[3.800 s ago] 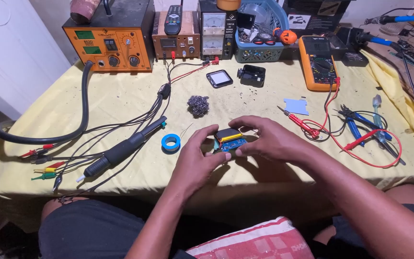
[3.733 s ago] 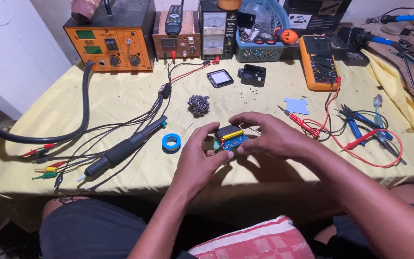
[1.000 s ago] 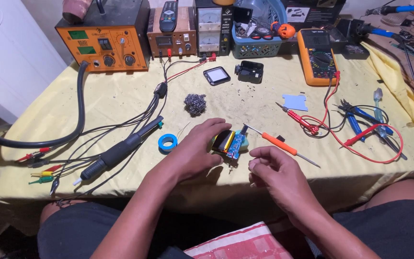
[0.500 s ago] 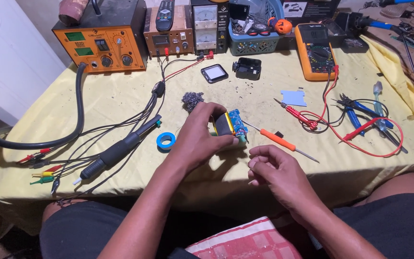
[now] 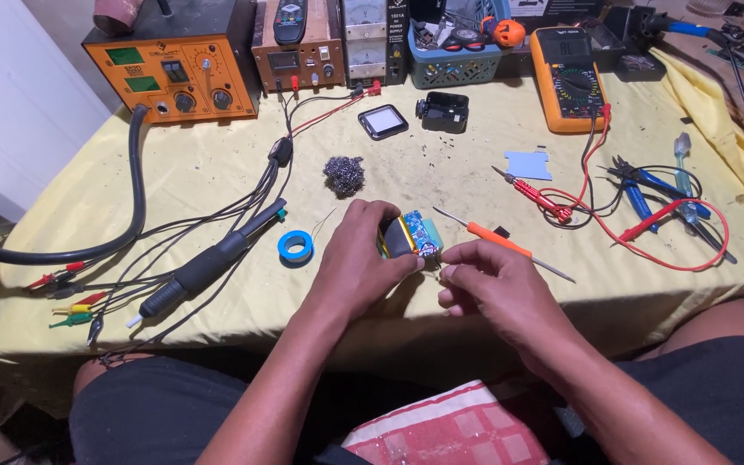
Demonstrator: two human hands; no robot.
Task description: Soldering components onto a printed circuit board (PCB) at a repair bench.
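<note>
Left hand [image 5: 359, 263], palm down, clamps a small black-and-yellow module with blue circuit board [image 5: 411, 237]. Right hand [image 5: 492, 288], fingers pinched at the board's lower edge; contents indiscernible.

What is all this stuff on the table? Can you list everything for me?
Tablecloth: one, yellow, covers the table.
Rework station: one, orange, far left.
Power supply: one, brown, beside it.
Basket: one, blue, far centre.
Multimeter: one, orange, far right.
Wire wool ball: one, grey, centre.
Solder reel: one, blue, left of the hands.
Hot-air handle: one, black, left.
Orange screwdriver: one, right of the hands.
Red screwdriver: one, further back.
Pliers: blue handles, count unclear, right.
Small circuit board module: one, blue-green, in the left hand.
Left hand: holds the module.
Right hand: fingertips pinched beside the module.
</note>
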